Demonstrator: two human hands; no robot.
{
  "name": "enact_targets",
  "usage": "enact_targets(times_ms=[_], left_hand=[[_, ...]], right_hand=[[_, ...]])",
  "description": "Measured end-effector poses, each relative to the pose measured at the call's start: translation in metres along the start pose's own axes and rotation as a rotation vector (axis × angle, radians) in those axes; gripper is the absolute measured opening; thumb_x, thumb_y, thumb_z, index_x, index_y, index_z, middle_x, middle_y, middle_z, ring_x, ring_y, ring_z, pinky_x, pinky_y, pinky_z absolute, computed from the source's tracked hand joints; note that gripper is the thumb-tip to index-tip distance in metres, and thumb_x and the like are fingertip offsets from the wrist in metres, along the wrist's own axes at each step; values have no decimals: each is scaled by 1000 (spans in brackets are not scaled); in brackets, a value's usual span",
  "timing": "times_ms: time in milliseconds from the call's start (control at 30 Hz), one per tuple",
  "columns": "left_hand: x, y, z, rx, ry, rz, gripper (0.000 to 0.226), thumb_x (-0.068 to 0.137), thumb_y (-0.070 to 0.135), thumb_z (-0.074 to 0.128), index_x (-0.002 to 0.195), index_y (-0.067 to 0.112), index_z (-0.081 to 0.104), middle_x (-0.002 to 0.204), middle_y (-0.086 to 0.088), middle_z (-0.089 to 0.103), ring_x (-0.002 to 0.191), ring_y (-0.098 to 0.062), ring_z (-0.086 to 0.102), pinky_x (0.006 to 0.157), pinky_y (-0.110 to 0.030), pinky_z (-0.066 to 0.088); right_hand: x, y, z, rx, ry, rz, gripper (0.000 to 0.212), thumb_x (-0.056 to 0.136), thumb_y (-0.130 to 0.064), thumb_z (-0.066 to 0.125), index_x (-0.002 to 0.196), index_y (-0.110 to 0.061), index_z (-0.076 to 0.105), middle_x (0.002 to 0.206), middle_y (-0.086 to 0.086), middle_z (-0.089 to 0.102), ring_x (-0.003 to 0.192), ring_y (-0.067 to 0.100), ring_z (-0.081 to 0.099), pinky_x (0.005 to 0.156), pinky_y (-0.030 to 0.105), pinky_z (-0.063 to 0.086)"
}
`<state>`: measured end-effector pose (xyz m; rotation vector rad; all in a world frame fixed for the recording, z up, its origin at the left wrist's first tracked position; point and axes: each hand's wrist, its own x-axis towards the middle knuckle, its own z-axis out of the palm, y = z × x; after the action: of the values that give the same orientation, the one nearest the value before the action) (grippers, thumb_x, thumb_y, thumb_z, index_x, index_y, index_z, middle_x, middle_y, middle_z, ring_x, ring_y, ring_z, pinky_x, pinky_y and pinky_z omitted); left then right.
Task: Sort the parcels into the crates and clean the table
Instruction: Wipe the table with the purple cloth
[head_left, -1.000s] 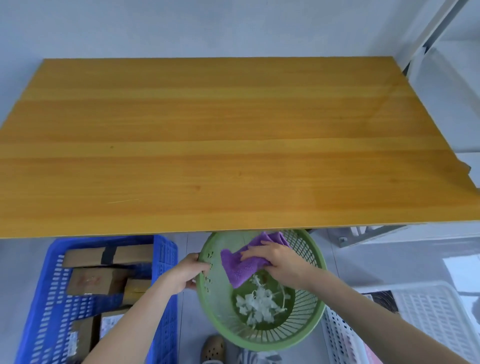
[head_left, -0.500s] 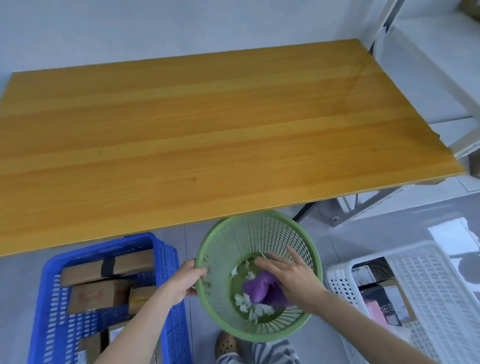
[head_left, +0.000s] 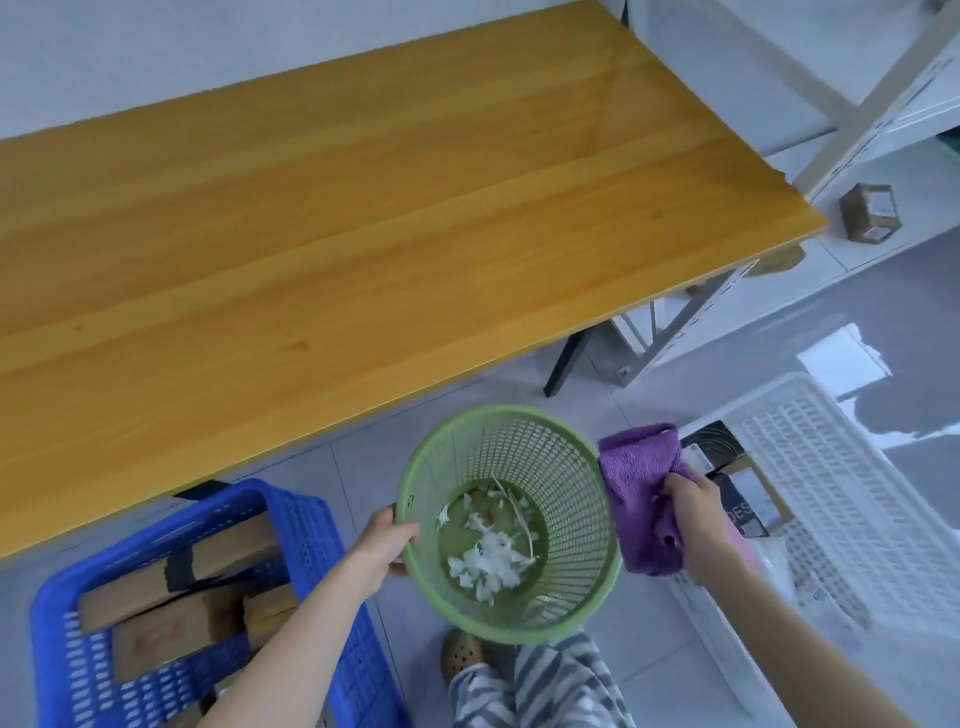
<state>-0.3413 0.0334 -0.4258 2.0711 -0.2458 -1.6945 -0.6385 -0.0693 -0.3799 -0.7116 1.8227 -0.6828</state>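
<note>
Bunched purple cloth (head_left: 636, 467) gripped in right hand (head_left: 696, 514), just right of green basket (head_left: 566, 493); left hand (head_left: 384, 545) grips rim; counter (head_left: 311, 234) ahead.

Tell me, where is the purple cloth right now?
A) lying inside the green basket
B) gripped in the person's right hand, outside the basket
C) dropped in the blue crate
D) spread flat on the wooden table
B: the right hand grips the purple cloth just past the rim of the green basket, which holds only white scraps.
</note>
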Motion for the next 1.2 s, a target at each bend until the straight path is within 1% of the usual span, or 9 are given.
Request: enact_targets(times_ms=[133, 267, 367, 600, 767, 900, 1000, 1100, 1200], left_hand=[[9, 4, 25, -83, 37, -17, 28, 88, -11, 41, 97, 13, 52, 87, -12, 60, 73, -26, 57, 58, -34, 49], [30, -1, 54, -163, 25, -53, 30, 89, -10, 44, 111, 9, 52, 101, -16, 62, 83, -30, 59, 61, -38, 51], [43, -8, 79, -204, 12, -101, 23, 95, -2, 46, 114, 10, 51, 106, -17, 60, 90, -32, 57, 68, -40, 52], [77, 0, 113, -135, 45, -59, 23, 94, 3, 52, 117, 7, 51, 111, -13, 62, 93, -28, 61, 78, -40, 53], [121, 12, 155, 322, 66, 115, 82, 90, 3, 54, 151, 26, 5, 142, 2, 34, 129, -27, 41, 101, -35, 40], [155, 8, 186, 484, 33, 70, 56, 90, 4, 49, 144, 11, 35, 147, -17, 26, 133, -28, 35, 107, -30, 30], [186, -3, 198, 415, -7, 48, 34, 88, 0, 48, 120, 8, 57, 129, -12, 55, 105, -20, 53, 87, -23, 41], [212, -9, 204, 412, -30, 59, 40, 91, 0, 46, 130, 7, 48, 129, 0, 51, 110, -17, 49, 85, -18, 34], [246, -17, 206, 432, -66, 46, 55, 93, 3, 44, 146, 8, 32, 148, -6, 37, 134, -19, 36, 105, -24, 29]], right_hand=[[0, 28, -21, -268, -225, 202, 14, 68, 0, 54, 58, -9, 49, 52, 8, 51, 57, 23, 45, 55, 26, 37], [5, 64, -25, -405, -422, 319, 19, 77, 2, 50, 81, -7, 67, 73, 11, 65, 66, 21, 57, 56, 24, 48], [18, 87, -20, -428, -471, 379, 15, 78, -1, 49, 84, -6, 62, 76, 10, 63, 68, 19, 56, 62, 26, 48], [65, 116, -5, -388, -384, 407, 16, 81, 0, 50, 89, -3, 63, 76, 10, 60, 66, 19, 54, 60, 24, 45], [130, 119, 20, -376, -397, 414, 10, 82, 0, 50, 82, -4, 59, 83, 13, 60, 73, 22, 54, 67, 29, 47], [171, 125, 44, -318, -363, 394, 18, 84, 3, 47, 73, -9, 54, 72, 8, 55, 64, 17, 51, 55, 24, 44], [193, 142, 58, -217, -366, 408, 20, 86, 6, 45, 81, -11, 55, 73, 7, 55, 64, 16, 52, 54, 22, 45], [213, 167, 70, -97, -305, 411, 25, 85, 11, 43, 86, -9, 57, 74, 8, 57, 66, 18, 54, 59, 26, 48], [235, 193, 82, 20, -230, 418, 28, 83, 14, 40, 86, -7, 58, 75, 12, 58, 70, 23, 55, 68, 37, 49]])
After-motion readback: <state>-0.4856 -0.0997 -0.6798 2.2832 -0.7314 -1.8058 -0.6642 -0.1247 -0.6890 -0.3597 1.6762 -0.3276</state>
